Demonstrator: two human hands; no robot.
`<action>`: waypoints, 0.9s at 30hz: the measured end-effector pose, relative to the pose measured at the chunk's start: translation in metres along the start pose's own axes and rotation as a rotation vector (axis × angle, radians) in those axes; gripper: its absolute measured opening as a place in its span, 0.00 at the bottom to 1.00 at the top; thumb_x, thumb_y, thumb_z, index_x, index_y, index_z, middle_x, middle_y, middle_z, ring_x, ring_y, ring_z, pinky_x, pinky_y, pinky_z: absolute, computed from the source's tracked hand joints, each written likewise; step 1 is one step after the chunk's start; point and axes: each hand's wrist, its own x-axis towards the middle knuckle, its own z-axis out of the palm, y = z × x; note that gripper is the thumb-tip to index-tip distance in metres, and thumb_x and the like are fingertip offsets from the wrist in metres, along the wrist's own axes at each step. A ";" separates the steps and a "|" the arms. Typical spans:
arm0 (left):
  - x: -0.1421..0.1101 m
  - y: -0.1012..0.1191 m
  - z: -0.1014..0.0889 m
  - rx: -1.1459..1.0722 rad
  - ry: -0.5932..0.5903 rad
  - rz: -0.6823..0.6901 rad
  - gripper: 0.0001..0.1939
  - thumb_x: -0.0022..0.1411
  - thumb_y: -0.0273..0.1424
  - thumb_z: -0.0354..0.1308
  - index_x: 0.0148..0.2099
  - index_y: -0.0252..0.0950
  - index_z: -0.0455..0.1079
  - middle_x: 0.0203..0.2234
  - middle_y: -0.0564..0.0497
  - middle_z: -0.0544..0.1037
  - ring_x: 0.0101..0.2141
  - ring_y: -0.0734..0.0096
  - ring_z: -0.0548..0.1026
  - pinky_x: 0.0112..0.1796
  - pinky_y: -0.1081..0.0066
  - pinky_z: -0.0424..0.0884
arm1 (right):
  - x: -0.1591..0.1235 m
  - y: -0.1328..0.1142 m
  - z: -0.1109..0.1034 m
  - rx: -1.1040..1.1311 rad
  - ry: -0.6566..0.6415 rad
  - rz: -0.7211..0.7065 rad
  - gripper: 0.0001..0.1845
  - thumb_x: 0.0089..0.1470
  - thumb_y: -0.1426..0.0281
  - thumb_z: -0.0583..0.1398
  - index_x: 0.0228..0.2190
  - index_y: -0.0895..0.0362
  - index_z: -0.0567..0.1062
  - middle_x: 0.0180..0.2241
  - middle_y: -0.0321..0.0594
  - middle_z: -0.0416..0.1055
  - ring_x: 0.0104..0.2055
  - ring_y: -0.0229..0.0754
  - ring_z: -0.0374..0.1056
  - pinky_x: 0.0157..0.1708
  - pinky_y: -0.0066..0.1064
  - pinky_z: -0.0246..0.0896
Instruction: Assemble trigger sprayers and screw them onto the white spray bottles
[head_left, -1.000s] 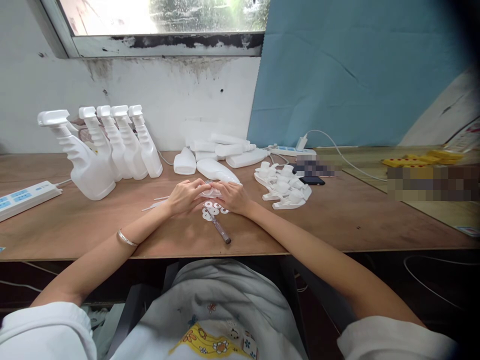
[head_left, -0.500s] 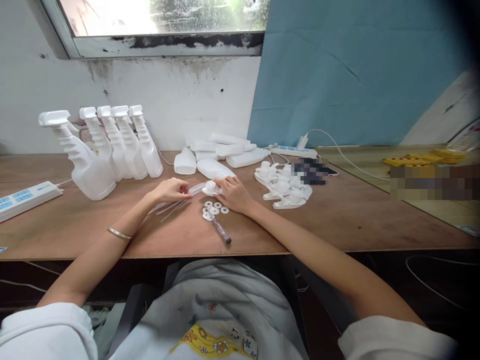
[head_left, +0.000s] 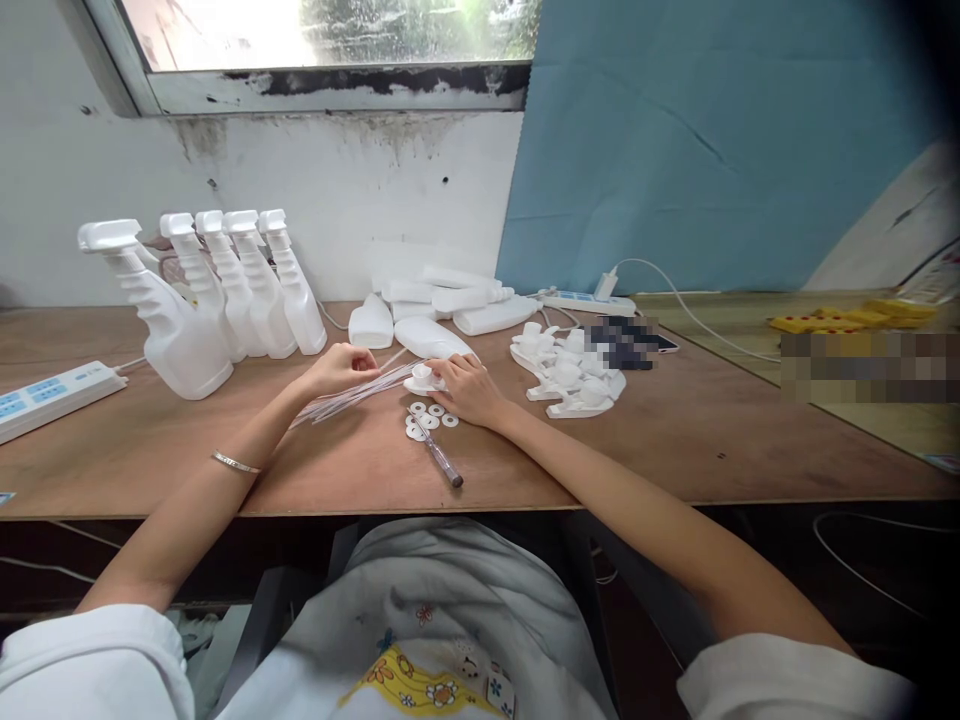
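Observation:
My left hand [head_left: 341, 370] is pinched closed on one thin plastic tube [head_left: 393, 358], which sticks out past the fingertips. Below it on the table lies a bundle of similar clear tubes [head_left: 349, 398]. My right hand [head_left: 469, 388] grips a white spray trigger head [head_left: 422, 379], its round collar facing up; the fingers cover the rest of it. Several white ring washers [head_left: 429, 412] lie just in front of that hand. A screwdriver with a clear handle [head_left: 444, 464] rests with its tip among the washers.
Several white spray bottles [head_left: 184, 345] with heads on stand at the left. White bottles without heads [head_left: 491, 315] lie by the wall. A pile of trigger heads [head_left: 570, 375] is on the right, near a phone [head_left: 666, 345]. Power strips [head_left: 60, 395] sit at left and back.
My left hand has risen slightly off the tube bundle, with one tube now apart from the others. The spread tubes lie closer together. My right hand stays in place with the trigger head.

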 end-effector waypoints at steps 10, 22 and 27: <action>0.006 0.005 0.016 -0.651 0.419 0.075 0.10 0.52 0.34 0.56 0.30 0.33 0.61 0.16 0.54 0.71 0.18 0.75 0.71 0.21 0.76 0.66 | 0.000 0.001 0.000 0.025 0.009 -0.023 0.20 0.53 0.64 0.55 0.45 0.64 0.65 0.37 0.48 0.71 0.39 0.48 0.63 0.40 0.37 0.52; 0.002 0.012 0.021 -0.643 0.304 0.084 0.10 0.54 0.35 0.54 0.32 0.33 0.58 0.25 0.50 0.75 0.26 0.71 0.76 0.26 0.70 0.73 | 0.001 -0.001 -0.003 0.029 -0.014 -0.018 0.20 0.52 0.66 0.56 0.44 0.65 0.65 0.37 0.49 0.71 0.40 0.48 0.62 0.40 0.37 0.52; -0.001 0.014 0.018 -0.563 0.364 0.133 0.08 0.55 0.33 0.53 0.33 0.34 0.59 0.25 0.50 0.75 0.25 0.72 0.75 0.27 0.72 0.73 | 0.001 -0.001 -0.004 0.040 -0.021 -0.009 0.19 0.53 0.66 0.56 0.44 0.65 0.66 0.37 0.49 0.71 0.40 0.48 0.62 0.40 0.37 0.52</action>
